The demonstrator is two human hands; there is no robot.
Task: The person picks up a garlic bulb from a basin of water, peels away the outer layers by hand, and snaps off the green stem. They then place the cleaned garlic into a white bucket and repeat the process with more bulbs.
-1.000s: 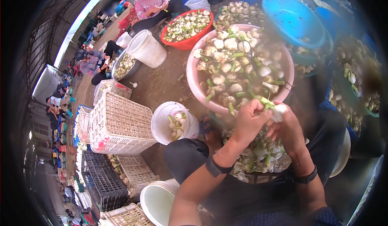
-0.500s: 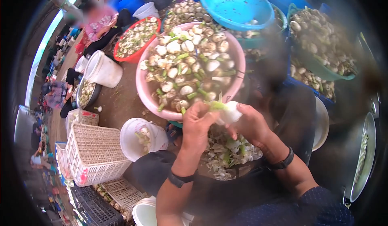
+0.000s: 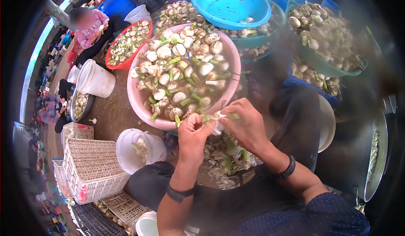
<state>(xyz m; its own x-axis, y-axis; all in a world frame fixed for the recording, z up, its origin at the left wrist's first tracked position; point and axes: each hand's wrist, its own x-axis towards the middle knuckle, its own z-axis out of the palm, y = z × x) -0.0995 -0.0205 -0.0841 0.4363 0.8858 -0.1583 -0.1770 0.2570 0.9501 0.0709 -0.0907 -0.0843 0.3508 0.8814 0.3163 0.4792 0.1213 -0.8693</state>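
White bulb vegetable (image 3: 217,125) is gripped by left hand (image 3: 192,135) and right hand (image 3: 246,126), fingers closed around it, at 6 o'clock of pink basin (image 3: 136,103); trimmings pile (image 3: 223,156) is seen at 6 o'clock of hands, white bucket (image 3: 126,160) at 9 o'clock.

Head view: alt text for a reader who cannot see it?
A left hand and right hand hold a white bulb over a pile of peelings. Beyond them stands a pink basin full of such bulbs.
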